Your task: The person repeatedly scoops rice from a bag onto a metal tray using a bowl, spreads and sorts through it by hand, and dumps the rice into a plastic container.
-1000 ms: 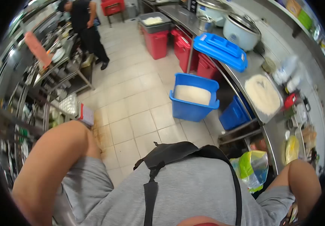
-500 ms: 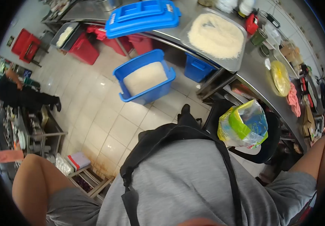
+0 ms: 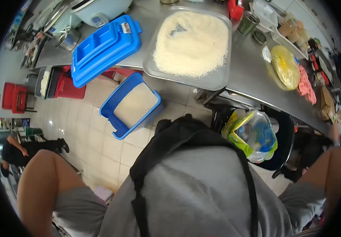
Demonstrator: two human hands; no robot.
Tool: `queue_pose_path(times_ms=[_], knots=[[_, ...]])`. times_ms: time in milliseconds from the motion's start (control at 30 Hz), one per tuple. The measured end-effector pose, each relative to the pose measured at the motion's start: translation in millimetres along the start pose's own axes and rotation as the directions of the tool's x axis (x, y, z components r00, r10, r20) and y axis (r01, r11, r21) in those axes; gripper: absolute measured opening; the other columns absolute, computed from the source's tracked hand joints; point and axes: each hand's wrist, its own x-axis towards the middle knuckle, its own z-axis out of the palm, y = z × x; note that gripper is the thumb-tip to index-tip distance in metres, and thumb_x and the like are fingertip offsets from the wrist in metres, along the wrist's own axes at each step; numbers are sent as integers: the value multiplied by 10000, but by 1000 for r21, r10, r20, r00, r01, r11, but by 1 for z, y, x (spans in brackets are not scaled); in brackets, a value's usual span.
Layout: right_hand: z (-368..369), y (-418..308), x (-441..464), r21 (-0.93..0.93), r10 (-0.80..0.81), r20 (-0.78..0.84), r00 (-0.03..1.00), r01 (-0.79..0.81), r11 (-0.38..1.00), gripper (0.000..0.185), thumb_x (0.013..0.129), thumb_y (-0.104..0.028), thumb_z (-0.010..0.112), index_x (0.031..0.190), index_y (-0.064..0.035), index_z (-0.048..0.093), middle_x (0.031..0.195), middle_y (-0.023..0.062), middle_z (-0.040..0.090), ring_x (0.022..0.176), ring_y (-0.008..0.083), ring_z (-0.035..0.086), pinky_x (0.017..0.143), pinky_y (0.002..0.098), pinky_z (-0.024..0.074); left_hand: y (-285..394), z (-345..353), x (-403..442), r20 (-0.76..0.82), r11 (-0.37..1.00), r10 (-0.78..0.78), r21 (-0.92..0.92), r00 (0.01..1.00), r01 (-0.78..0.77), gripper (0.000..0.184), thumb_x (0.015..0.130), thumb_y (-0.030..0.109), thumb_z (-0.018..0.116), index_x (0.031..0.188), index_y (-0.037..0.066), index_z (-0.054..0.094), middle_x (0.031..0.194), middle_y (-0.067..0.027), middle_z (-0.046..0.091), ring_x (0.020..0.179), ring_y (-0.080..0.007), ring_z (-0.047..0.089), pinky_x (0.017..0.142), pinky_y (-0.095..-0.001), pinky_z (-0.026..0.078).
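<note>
Neither of my hands shows; only my bent elbows and upper arms appear at the lower left and lower right. In front of me a metal tray (image 3: 148, 65) bears a spread of white grains (image 3: 198, 47) on the steel counter (image 3: 245, 85). A blue lid (image 3: 105, 49) lies at the counter's edge, left of the tray. Below it on the floor stands an uncovered blue bin (image 3: 150, 114) with pale grains (image 3: 135, 106) inside. To the right, a green and yellow plastic bag (image 3: 253, 138) sits over something black.
Red bins (image 3: 70, 86) stand under the counter at the left. At the far left is a person in dark clothes (image 3: 38, 151). A yellow bag (image 3: 285, 68), a pink cloth (image 3: 306, 87) and a white basket (image 3: 289, 43) lie on the counter's right. Another person is partly visible at right.
My view has turned right and come nearer the counter. The tray, lid and blue bin now appear further left, with the tray larger. My hands stay out of view.
</note>
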Motion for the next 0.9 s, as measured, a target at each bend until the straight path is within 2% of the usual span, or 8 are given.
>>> queue_pose_path(times_ms=[200,267,333,367,433,500,700,900], knots=[[-17,20,-56,-270,161,-326,931,-255,929,214,954,-139,513,1015,25,636,999,161,642,978,274,630,926,396,493,-33,4,-152,-124,823,-555,63,822,565,315,1006,190,422,1170,15,627,1195,-162,647,1136,-274,580,1023,-438,403],[9,23,-125,-209,439,-655,615,-706,677,217,957,-139,511,1019,27,636,1003,163,642,983,275,630,929,397,491,-20,42,-271,-16,469,-865,330,501,819,296,979,122,428,1093,-70,623,1102,-190,666,1054,-256,626,954,-393,478],[72,18,-226,111,687,-719,107,-958,266,255,950,-178,567,1109,14,621,1117,166,628,1085,258,600,988,404,463,9,99,-333,218,-69,-965,314,-143,947,177,899,63,634,1068,35,676,1108,-108,677,1078,-236,618,975,-366,451],[109,11,-276,241,745,-657,-117,-968,61,335,942,-217,624,1196,0,606,1230,168,614,1185,240,570,1045,411,435,28,115,-377,355,-71,-917,305,-183,950,226,883,44,654,1106,59,680,1137,-105,677,1107,-251,615,1000,-371,440],[162,-20,-345,-221,979,-113,-168,-957,-189,480,966,-241,625,1376,-13,525,1392,195,534,1303,287,500,1095,404,391,52,143,-425,619,87,-774,312,-133,946,351,874,74,687,1222,84,642,1286,-143,624,1259,-317,548,1093,-444,389],[215,-22,-339,-346,991,-32,-134,-928,-136,523,933,-256,665,1377,-18,523,1417,194,514,1319,313,480,1109,440,367,73,168,-448,779,307,-619,357,-99,882,524,896,209,686,1393,136,535,1472,-122,488,1413,-315,394,1177,-526,267],[258,11,-384,-503,988,-31,-149,-852,-144,530,854,-253,726,1322,-51,579,1229,128,591,1095,320,552,952,399,401,98,238,-495,974,573,-199,25,110,819,585,984,430,504,1521,244,365,1632,8,243,1518,-236,176,1215,-594,86],[248,25,-383,-420,993,-14,-120,-900,-115,453,814,-212,733,1223,-36,653,910,67,589,869,261,553,842,391,400,52,290,-539,963,685,-231,57,142,726,545,997,418,489,1510,268,384,1622,10,269,1513,-231,196,1212,-599,101]])
